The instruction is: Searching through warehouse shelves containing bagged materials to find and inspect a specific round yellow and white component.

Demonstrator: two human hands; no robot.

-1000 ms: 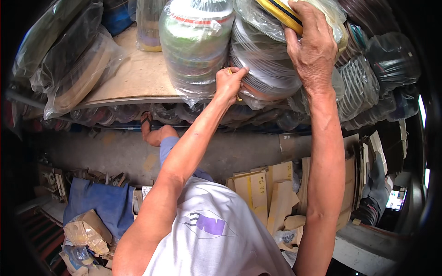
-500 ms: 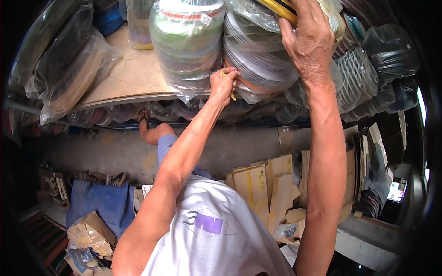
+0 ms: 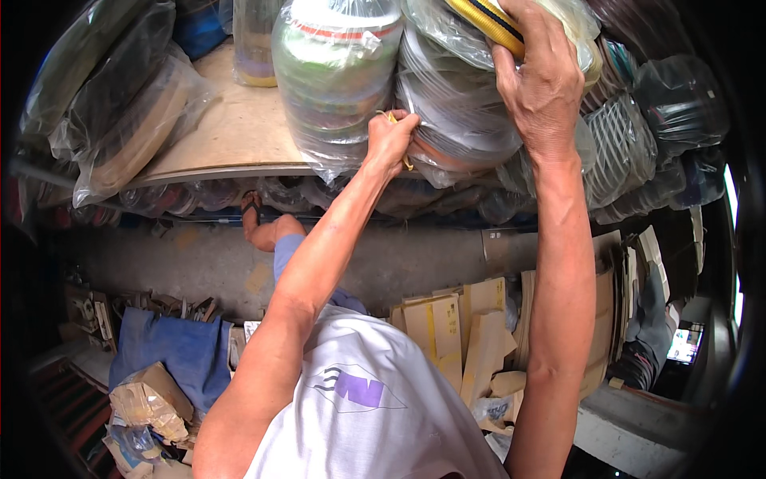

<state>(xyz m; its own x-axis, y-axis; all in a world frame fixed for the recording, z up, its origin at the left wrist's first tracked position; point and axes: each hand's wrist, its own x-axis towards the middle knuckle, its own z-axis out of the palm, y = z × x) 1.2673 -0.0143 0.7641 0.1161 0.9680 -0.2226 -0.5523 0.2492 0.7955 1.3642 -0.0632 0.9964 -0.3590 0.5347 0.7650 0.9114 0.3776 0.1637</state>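
My left hand (image 3: 389, 144) is closed in a pinch, with a thin yellow strip (image 3: 409, 164) showing at both ends of the fist. It sits at the low front of a plastic-wrapped stack of grey rings (image 3: 455, 100), touching the wrap. Higher up and to the right, my right hand (image 3: 546, 92) grips a yellow-and-black ribbed band (image 3: 491, 24) on top of that bundle. The thumb lies against the band's near side; its fingertips are hidden or cut off by the upper edge. Just left stands a clear-wrapped bundle of green and white rounds (image 3: 339, 88).
The bundles stand on a wooden shelf board (image 3: 215, 120). Long wrapped pieces (image 3: 136, 136) lean at its left, and more wrapped bundles (image 3: 678, 96) crowd the right. Behind me are flattened cardboard boxes (image 3: 435, 327), a blue cloth (image 3: 171, 355) and a crumpled carton (image 3: 152, 399).
The shelf and bundles sit slightly farther right and lower in the picture. My left hand has turned a little, showing more of the yellow strip at the top. My right hand keeps its hold.
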